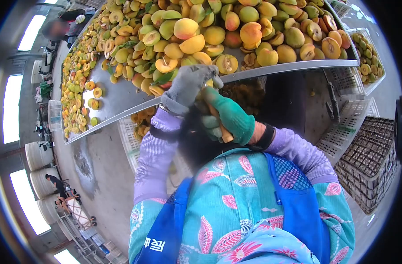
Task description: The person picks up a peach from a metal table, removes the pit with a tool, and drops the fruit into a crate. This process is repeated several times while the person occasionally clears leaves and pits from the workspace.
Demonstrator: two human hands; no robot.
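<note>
1. While I watch from the head camera, the left hand (190, 88), in a grey glove, has its grip closed over a peach (208, 83) just below the worktop's edge; only a sliver of yellow shows between the fingers.
2. Right hand (229, 118), green glove, grip closed tight on a wooden handle (223, 130). I can't make out the blade, it's hidden behind the gloves.
3. Both hands are touching, held up close to the chest, above the blue apron (298, 207).
4. Up on the metal worktop (117, 99) sits a big pile of peaches (201, 31), whole and halved mixed, with one pitted half (227, 64) right at the rim near the hands.
5. Under the worktop, a white crate (139, 125) holds cut halves.
6. Off to the right, I've got white crates (350, 119) and a dark crate (370, 163) on the floor.
7. Far end of the worktop, another person (62, 28) is at work.
</note>
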